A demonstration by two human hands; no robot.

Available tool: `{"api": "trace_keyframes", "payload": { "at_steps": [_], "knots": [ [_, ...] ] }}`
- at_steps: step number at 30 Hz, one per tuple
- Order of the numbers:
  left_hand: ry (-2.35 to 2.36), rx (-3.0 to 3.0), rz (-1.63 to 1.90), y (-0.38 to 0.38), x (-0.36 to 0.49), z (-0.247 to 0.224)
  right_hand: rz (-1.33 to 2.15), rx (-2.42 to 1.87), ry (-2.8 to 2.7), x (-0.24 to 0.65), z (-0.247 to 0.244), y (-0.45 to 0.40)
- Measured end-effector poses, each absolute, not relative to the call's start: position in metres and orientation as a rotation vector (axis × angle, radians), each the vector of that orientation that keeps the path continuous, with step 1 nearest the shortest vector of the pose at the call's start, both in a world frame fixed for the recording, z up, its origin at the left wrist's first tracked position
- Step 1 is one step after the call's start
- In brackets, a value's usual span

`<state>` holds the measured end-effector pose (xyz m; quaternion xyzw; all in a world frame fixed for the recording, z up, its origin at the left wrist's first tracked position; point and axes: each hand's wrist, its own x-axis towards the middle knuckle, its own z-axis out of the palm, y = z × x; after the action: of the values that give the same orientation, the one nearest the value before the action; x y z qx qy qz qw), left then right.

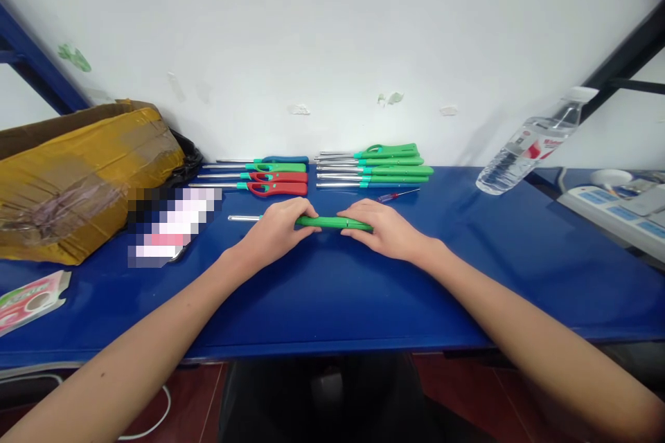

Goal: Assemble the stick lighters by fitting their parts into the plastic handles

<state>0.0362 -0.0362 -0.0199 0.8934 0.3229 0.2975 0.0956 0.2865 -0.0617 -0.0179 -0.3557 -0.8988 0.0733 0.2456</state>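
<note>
Between my two hands a green long-necked lighter (330, 222) lies level, its silver tube pointing left. My left hand (283, 225) is closed round the tube end of the green handle. Fingers and thumb of my right hand (384, 228) pinch the handle's other end. Just behind the hands, a small screwdriver (392, 196) with a reddish, see-through handle rests on the blue table (332, 297). Further back lie two groups of lighters: several green lighters (397, 169) on the right, and on the left a blue lighter (285, 160), a green one and red lighters (280, 188).
A yellow-taped cardboard box (93, 180) stands at left, with a blurred-out phone (176, 225) beside it. A printed card (34, 301) lies front left. At right are a tilted water bottle (535, 142) and a white device (618, 211). A white wall rises behind.
</note>
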Motion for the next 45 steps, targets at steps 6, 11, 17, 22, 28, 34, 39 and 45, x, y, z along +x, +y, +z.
{"api": "trace_keyframes", "payload": {
  "at_steps": [6, 11, 17, 22, 28, 34, 39, 45],
  "knots": [
    [0.97, 2.795, 0.686, -0.04, 0.039, -0.024, 0.019, -1.072, -2.47, 0.282, -0.024, -0.064],
    [0.945, 2.925, 0.623, -0.04, 0.039, -0.024, -0.021, -1.081, -2.476, 0.286, -0.022, -0.059],
    [1.02, 2.928, 0.742, -0.032, 0.029, -0.021, 0.08, -0.963, -2.45, 0.31, -0.008, -0.051],
    [0.99, 2.945, 0.76, -0.029, 0.025, -0.02, 0.08, -0.983, -2.423, 0.309, -0.004, -0.056],
    [0.981, 2.931, 0.753, -0.026, 0.023, -0.02, 0.226, -1.03, -2.318, 0.304, -0.005, -0.058],
    [1.043, 2.938, 0.717, -0.032, 0.028, -0.017, 0.628, -1.169, -1.876, 0.29, -0.006, -0.059],
    [1.031, 3.074, 0.831, -0.038, 0.036, -0.018, 1.085, -1.168, -1.496, 0.28, -0.008, -0.055],
    [0.967, 3.169, 0.653, -0.034, 0.034, -0.021, 1.044, -1.275, -1.68, 0.285, -0.006, -0.056]
  ]
}}
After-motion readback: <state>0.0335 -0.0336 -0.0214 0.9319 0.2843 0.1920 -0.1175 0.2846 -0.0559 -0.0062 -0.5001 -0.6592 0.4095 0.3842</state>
